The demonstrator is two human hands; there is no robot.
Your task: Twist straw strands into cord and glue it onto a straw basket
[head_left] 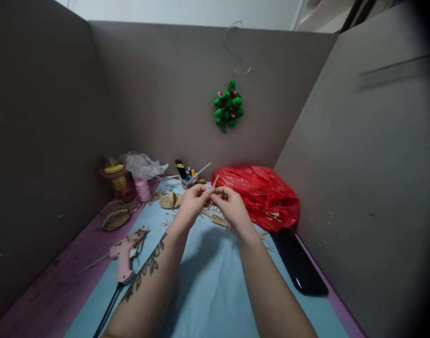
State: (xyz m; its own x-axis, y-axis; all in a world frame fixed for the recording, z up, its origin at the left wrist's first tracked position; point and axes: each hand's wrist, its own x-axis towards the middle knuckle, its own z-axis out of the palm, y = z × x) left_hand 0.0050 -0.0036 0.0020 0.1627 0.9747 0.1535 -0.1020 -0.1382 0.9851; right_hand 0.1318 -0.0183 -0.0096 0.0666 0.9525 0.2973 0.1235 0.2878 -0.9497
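Forearms [271,286] above blue mat [215,286], grey partitions [165,94].

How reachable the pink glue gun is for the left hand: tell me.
Probably yes: the pink glue gun lies beside the left forearm, its handle uncovered. The left hand may first need to let go of the thin strip.

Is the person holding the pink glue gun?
No, the pink glue gun lies on the table, while the left hand and right hand pinch a thin pale strip.
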